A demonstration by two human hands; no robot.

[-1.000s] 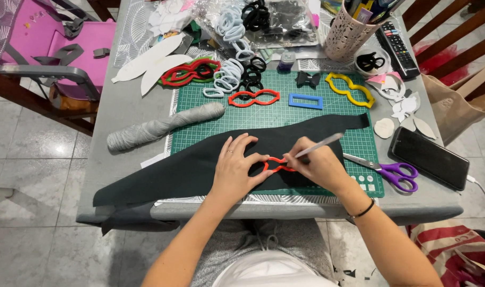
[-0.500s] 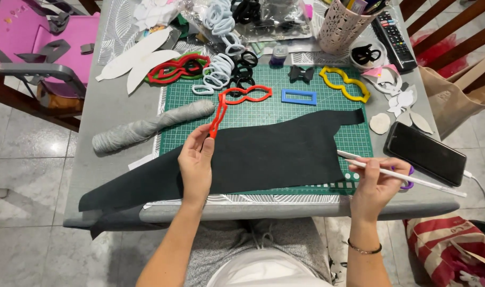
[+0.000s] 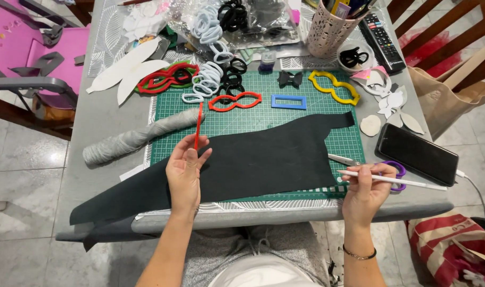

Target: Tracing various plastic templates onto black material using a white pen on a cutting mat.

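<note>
I'm looking at a home craft table. A green cutting mat (image 3: 264, 119) at centre, a pen cup (image 3: 327, 32) and remote control (image 3: 381, 36) upper right, wooden chairs (image 3: 460, 32) around.

The scene is seen from one head-worn camera, aimed steeply down and forward over the table (image 3: 101, 133); the near edge and lap are taken in at close range.
</note>
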